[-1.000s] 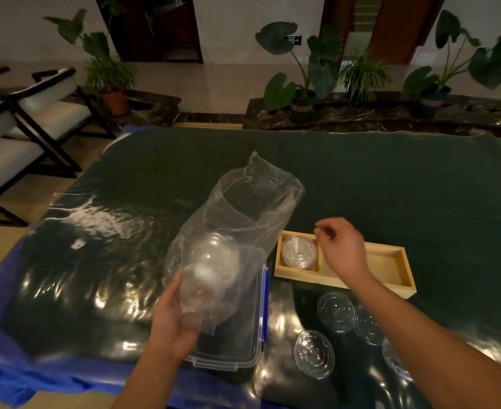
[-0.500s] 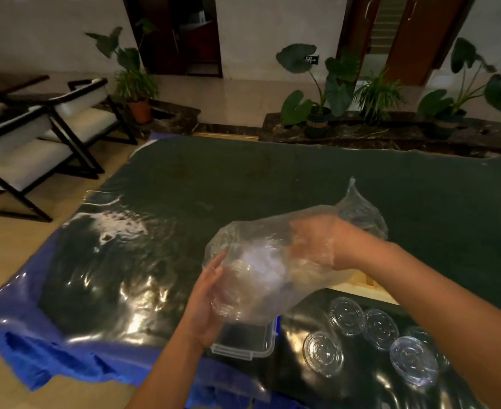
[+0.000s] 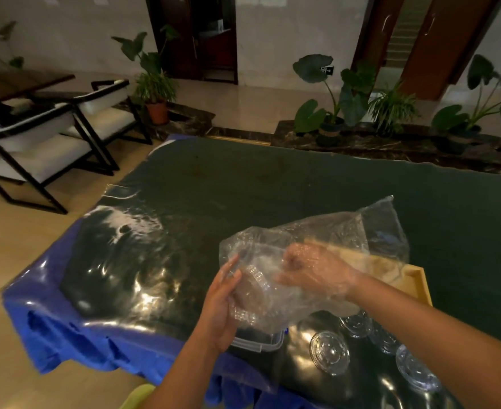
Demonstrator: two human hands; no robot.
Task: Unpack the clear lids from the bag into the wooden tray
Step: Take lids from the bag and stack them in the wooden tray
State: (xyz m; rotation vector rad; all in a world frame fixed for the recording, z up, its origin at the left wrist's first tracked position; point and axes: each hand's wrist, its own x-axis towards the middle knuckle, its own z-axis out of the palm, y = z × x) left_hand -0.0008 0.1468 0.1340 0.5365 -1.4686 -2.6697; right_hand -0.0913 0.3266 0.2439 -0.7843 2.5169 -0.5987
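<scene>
A clear plastic bag (image 3: 373, 231) is held above the table's near edge, its open mouth toward the right. My left hand (image 3: 222, 302) cups the bag's closed end from outside, where a stack of clear lids (image 3: 252, 287) shows through the film. My right hand (image 3: 311, 270) is inside the bag, fingers curled close to the stack; whether it grips a lid is blurred. The wooden tray (image 3: 420, 287) lies behind the bag at the right, mostly hidden. Several loose clear lids (image 3: 328, 352) lie on the table near my right forearm.
A clear storage box with blue clips (image 3: 261, 340) sits under the bag at the table's near edge. The table carries a dark green cloth (image 3: 272, 184) under shiny plastic over blue sheeting. Chairs (image 3: 51, 137) stand to the left, potted plants (image 3: 331, 113) beyond.
My right hand left the tray and went into the bag, then reached deeper toward the lids. The bag tipped from upright to lying sideways. The view shifted left and up.
</scene>
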